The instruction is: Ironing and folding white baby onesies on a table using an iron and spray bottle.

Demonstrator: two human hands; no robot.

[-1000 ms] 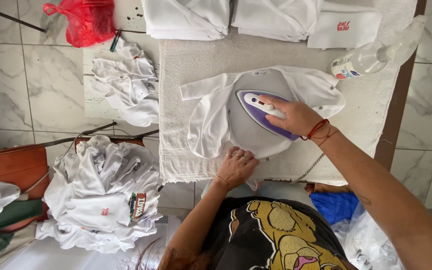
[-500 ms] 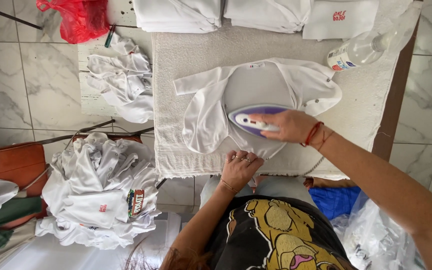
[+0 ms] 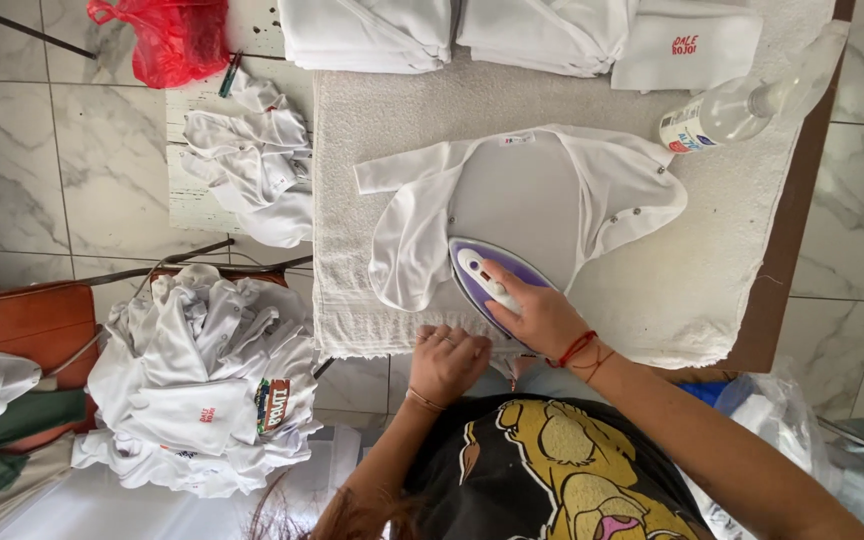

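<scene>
Two hands are working: the right hand (image 3: 542,318) is gripping the purple iron (image 3: 492,280), the left hand (image 3: 449,362) is pressing the white shirt (image 3: 522,195) flat beside it.

The iron (image 3: 497,285) is showing purple with a white handle, sitting against a plain white garment (image 3: 522,200). The towel (image 3: 652,290) over the surface is looking off-white, with a brown edge (image 3: 790,240) showing beside it. A red plastic bag (image 3: 167,38) is glowing at the top corner (the brightest thing here). The floor tiles (image 3: 52,160) are showing white marble with grey veins. The crumpled pile (image 3: 202,380) is looking white, one patch carrying orange and green.
</scene>
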